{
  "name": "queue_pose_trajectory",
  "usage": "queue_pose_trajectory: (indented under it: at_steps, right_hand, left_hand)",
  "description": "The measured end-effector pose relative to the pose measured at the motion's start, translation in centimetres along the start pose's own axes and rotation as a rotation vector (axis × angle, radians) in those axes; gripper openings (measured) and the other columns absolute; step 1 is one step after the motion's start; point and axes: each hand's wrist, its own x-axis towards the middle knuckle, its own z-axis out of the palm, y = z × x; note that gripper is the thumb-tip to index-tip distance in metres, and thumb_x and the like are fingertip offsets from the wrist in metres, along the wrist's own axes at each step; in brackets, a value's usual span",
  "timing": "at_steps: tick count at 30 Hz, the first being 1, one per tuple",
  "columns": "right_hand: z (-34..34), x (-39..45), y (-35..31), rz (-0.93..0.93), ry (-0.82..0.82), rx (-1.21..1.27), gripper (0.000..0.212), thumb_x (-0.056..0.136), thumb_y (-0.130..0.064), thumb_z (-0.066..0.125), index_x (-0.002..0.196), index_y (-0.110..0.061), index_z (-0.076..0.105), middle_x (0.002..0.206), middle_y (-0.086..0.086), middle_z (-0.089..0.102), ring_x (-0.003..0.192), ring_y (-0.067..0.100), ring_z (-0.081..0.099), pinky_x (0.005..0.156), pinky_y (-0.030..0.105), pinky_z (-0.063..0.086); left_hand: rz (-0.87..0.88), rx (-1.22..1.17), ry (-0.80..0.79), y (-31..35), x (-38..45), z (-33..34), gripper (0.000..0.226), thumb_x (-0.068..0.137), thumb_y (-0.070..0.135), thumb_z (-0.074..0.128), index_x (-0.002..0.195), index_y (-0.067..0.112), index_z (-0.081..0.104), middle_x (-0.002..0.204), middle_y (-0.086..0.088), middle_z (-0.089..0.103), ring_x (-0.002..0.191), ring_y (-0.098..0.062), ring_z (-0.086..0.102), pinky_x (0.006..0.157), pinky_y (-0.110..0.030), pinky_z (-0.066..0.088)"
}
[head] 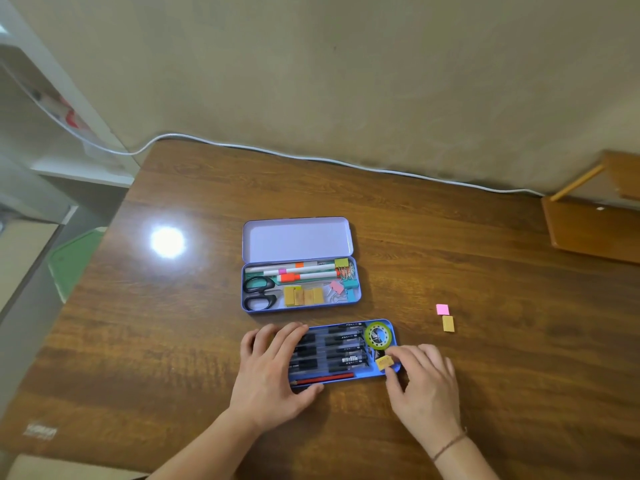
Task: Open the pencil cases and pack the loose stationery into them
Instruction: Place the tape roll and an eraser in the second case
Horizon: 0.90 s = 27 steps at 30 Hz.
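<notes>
Pencil cases lie on the table [450, 254], one behind the other. The far lilac case [301, 301] stands open, lid back, with scissors [258, 292], markers [304, 271], erasers and binder clips inside. The near blue case [389, 372] holds black pens [341, 346], a red pencil [325, 378] and a green tape roll [378, 336]. The left hand [273, 372] lies flat, fingers spread, over its left end. The right hand [424, 386] pinches a yellow eraser [384, 362] between thumb and forefinger at the case's right end. Farther right, loose on the table, lie a pink eraser [442, 309] and another yellow one [447, 323].
</notes>
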Motion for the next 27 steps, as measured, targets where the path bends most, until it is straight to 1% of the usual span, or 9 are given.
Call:
queue_pose_trajectory:
  at_steps: [6,10,13,16,18,19,21,23,27]
  right_hand:
    - [-0.1,0.8,-0.7,0.059,-0.021,-0.014,0.026,0.069,-0.026,0.082,0.092,-0.027,0.070,0.085,-0.014,0.067,0.087,0.014,0.055,0.072,0.033,0.044]
    - [0.5,1.1,-1.3,0.066,0.027,0.063,0.023,0.069,-0.020,0.084,0.084,-0.026,0.068,0.081,-0.013,0.067,0.083,0.015,0.056,0.068,0.031,0.040]
    - [0.8,1.0,-1.5,0.074,0.057,0.102,0.021,0.070,-0.020,0.083,0.084,-0.026,0.068,0.082,-0.014,0.067,0.084,0.014,0.056,0.068,0.030,0.039]
    - [0.4,1.2,-0.2,0.069,0.160,0.147,0.014,0.076,-0.021,0.077,0.086,-0.025,0.067,0.083,-0.013,0.067,0.083,0.012,0.053,0.069,0.027,0.039]
    - [-0.4,2.2,1.7,0.213,0.238,0.200,0.016,0.079,-0.020,0.074,0.092,-0.022,0.066,0.089,-0.008,0.067,0.084,0.015,0.052,0.070,0.027,0.039]
    - [-0.9,2.8,2.6,0.332,0.242,0.218,0.021,0.079,-0.022,0.074,0.098,-0.021,0.065,0.093,-0.005,0.065,0.088,0.018,0.053,0.071,0.028,0.041]
    - [-1.6,4.2,4.2,0.519,0.185,0.207,0.031,0.078,-0.033,0.074,0.104,-0.021,0.062,0.099,-0.001,0.062,0.097,0.023,0.055,0.071,0.030,0.041]
    - [-2.0,5.3,4.8,0.585,0.113,0.186,0.035,0.077,-0.038,0.075,0.102,-0.019,0.061,0.100,0.001,0.061,0.098,0.026,0.056,0.067,0.029,0.040]
    - [-2.5,6.1,5.1,0.626,0.051,0.173,0.026,0.083,-0.033,0.071,0.101,-0.015,0.064,0.091,0.001,0.062,0.083,0.019,0.054,0.054,0.023,0.035]
  left_hand:
    - [-0.004,-0.004,-0.011,0.0,0.0,-0.1,0.087,0.067,0.076,0.062,0.139,0.030,0.045,0.139,0.014,0.051,0.123,-0.019,0.044,0.110,-0.042,0.024]
    - [0.006,-0.005,-0.005,0.0,0.0,-0.2,0.087,0.067,0.075,0.062,0.139,0.030,0.046,0.139,0.015,0.052,0.122,-0.019,0.044,0.109,-0.041,0.023]
    - [0.001,-0.005,-0.009,0.0,0.0,-0.1,0.087,0.068,0.076,0.062,0.140,0.030,0.045,0.139,0.015,0.051,0.123,-0.019,0.044,0.109,-0.041,0.023]
    - [-0.003,-0.009,-0.011,0.0,0.0,-0.1,0.087,0.067,0.076,0.062,0.139,0.031,0.045,0.139,0.015,0.051,0.123,-0.019,0.044,0.110,-0.042,0.023]
    - [-0.001,-0.006,-0.005,0.0,0.0,-0.1,0.087,0.067,0.076,0.063,0.139,0.030,0.045,0.139,0.015,0.051,0.123,-0.020,0.044,0.109,-0.043,0.025]
    - [0.001,-0.002,-0.002,0.0,0.0,-0.1,0.087,0.067,0.075,0.063,0.139,0.030,0.045,0.139,0.014,0.051,0.123,-0.020,0.044,0.109,-0.043,0.025]
    - [0.008,-0.001,0.009,0.1,0.0,-0.1,0.087,0.066,0.074,0.065,0.138,0.029,0.047,0.138,0.014,0.052,0.120,-0.021,0.046,0.107,-0.043,0.026]
    - [0.011,0.000,0.012,0.1,0.1,-0.2,0.087,0.065,0.073,0.066,0.137,0.028,0.048,0.138,0.014,0.052,0.120,-0.022,0.046,0.107,-0.043,0.027]
    - [0.008,0.010,0.017,0.1,0.0,-0.1,0.087,0.066,0.074,0.064,0.138,0.028,0.048,0.138,0.013,0.052,0.121,-0.022,0.046,0.108,-0.044,0.026]
